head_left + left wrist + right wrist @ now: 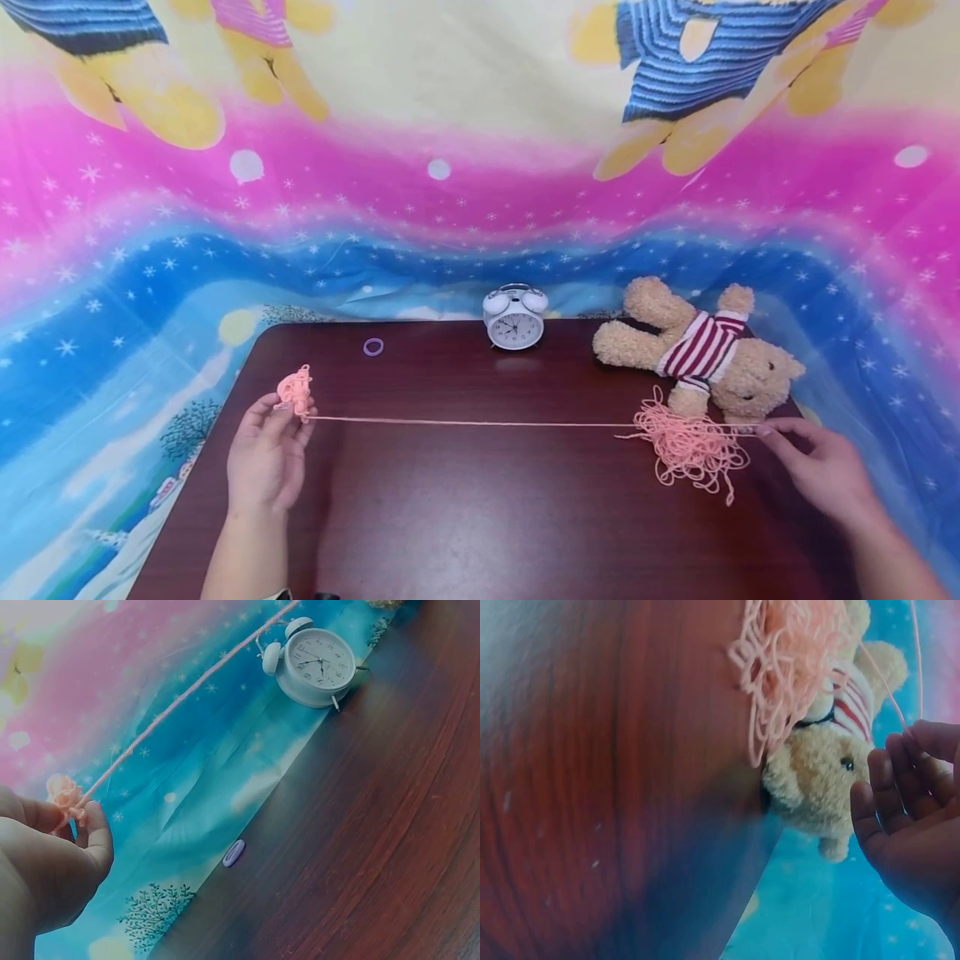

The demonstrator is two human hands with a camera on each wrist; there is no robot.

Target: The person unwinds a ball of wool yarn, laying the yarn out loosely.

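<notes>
My left hand [266, 462] pinches a small bunch of pink yarn [295, 390] above the left side of the table. From it a taut yarn strand [472, 423] runs across to my right hand [825, 471], whose thumb and fingertip pinch it at the right. A loose, tangled pile of pink yarn [697, 446] lies near the right hand, its loops spread beside the teddy bear. In the right wrist view, two strands meet at the pinch of the right hand [911, 791]. The left wrist view shows the left hand [56, 855] with the strand rising from its fingertips.
A teddy bear [701, 354] in a striped shirt lies on its back at the far right. A white alarm clock [514, 321] stands at the back edge of the dark table [450, 517]. A purple ring [373, 347] lies at the back left. Patterned cloth hangs behind.
</notes>
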